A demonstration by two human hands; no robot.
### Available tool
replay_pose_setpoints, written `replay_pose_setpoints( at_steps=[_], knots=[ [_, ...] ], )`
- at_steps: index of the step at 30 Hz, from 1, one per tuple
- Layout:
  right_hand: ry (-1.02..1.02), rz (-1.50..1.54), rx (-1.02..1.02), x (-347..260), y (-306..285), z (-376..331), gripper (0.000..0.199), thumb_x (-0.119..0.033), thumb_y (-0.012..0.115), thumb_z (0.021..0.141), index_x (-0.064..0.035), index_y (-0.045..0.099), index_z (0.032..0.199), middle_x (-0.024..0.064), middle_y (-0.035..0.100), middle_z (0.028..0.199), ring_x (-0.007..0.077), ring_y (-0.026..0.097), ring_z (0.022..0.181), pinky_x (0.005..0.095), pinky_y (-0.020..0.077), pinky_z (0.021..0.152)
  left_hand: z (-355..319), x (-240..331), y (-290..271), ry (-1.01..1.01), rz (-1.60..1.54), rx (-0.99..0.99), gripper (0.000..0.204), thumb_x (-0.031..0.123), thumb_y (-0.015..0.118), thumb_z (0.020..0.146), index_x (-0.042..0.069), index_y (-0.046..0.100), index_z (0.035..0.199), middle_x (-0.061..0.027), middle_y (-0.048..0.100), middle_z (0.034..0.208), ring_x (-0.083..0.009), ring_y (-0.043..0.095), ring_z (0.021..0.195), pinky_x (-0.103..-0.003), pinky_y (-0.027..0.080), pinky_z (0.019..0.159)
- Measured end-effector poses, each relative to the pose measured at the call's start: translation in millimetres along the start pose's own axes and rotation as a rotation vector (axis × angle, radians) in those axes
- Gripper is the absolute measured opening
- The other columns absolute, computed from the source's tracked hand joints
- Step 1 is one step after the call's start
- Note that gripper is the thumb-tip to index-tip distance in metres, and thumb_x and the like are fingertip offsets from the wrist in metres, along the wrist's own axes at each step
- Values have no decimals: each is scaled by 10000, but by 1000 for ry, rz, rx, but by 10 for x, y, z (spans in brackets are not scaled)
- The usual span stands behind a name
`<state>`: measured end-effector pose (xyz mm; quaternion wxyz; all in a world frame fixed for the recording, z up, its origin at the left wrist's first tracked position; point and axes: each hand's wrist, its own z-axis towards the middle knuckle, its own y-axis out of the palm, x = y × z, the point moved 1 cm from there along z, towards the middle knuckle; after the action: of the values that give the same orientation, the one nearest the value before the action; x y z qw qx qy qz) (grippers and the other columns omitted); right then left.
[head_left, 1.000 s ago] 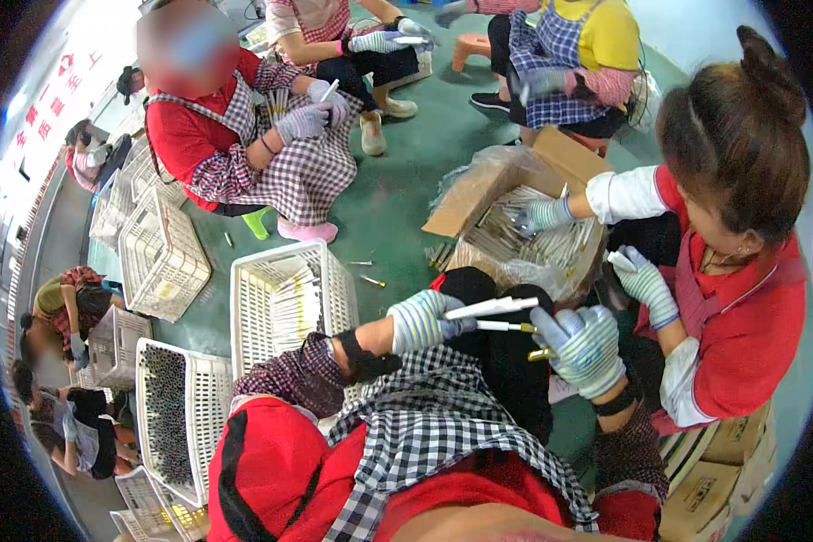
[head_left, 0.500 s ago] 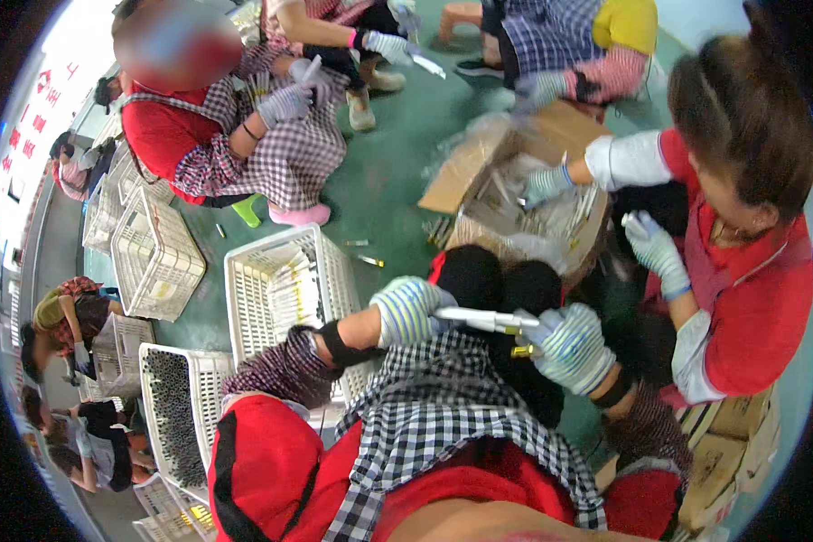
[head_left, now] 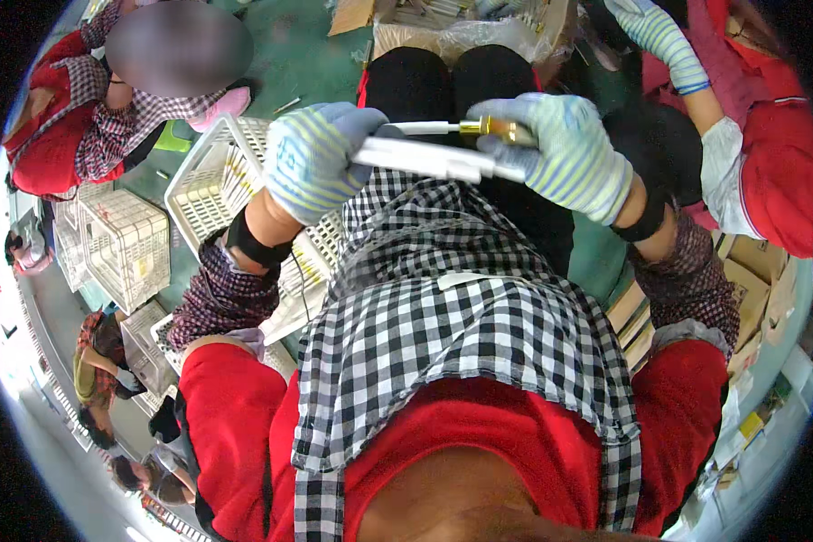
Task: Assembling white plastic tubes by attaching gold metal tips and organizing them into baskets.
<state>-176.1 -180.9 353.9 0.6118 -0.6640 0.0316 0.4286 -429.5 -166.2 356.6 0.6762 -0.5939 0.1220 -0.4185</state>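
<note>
My left hand (head_left: 321, 161), in a striped knit glove, is closed around one end of several slim white tubes (head_left: 434, 161). They reach across in front of my lap towards my right hand (head_left: 574, 155), gloved alike. Above them, a thin white stick with a shiny gold fitting (head_left: 472, 126) lies between the hands. My right fingers are closed at its gold end; its white end meets my left fingers. The right fingertips also overlap the far ends of the tubes, and whether they grip those is unclear. Blur hides the fine detail.
A white plastic basket (head_left: 185, 194) holding similar sticks stands at my left. Further left are stacked white crates (head_left: 135, 244). A plastic-lined cardboard box (head_left: 406, 38) sits beyond my knees. A co-worker's gloved hand (head_left: 664, 45) is close on the right, with flattened cardboard (head_left: 754, 271) below.
The view has tipped down towards my lap, so hands and surroundings sit higher in it. The gold-ended stick, earlier below my right fingers, now spans between both hands above the white tubes.
</note>
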Motion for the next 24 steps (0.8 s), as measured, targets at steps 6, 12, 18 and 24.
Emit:
replay_pose_setpoints(
  at_steps=[6,12,18,24],
  knots=[
    [-273,-383,189,28,152,-144,351,-191,646,714,-165,615,1062,68,569,697,271,593,598,389,470,545,-41,43,102,-370,-386,-205,171,105,616,723,74,678,880,-122,628,707,-285,616,625,-344,482,578],
    [112,128,-51,38,156,-29,321,-224,694,759,-17,653,1002,157,668,806,287,658,726,333,510,644,-44,75,127,-154,-156,-161,174,88,580,768,64,647,926,-143,643,775,-301,636,721,-349,486,623],
    [362,454,-280,303,320,-45,368,-305,673,832,7,633,1021,162,666,824,200,653,738,298,486,681,-69,-18,337,-394,-449,-339,246,179,635,829,59,625,1044,-107,658,829,-181,626,730,-302,480,680],
    [149,-163,216,531,113,-234,421,-380,639,826,-81,608,1121,158,652,991,335,632,892,366,494,765,-167,-150,348,-539,-686,-340,303,264,587,902,16,615,1074,-47,622,771,-125,527,695,-275,446,673]
  ],
)
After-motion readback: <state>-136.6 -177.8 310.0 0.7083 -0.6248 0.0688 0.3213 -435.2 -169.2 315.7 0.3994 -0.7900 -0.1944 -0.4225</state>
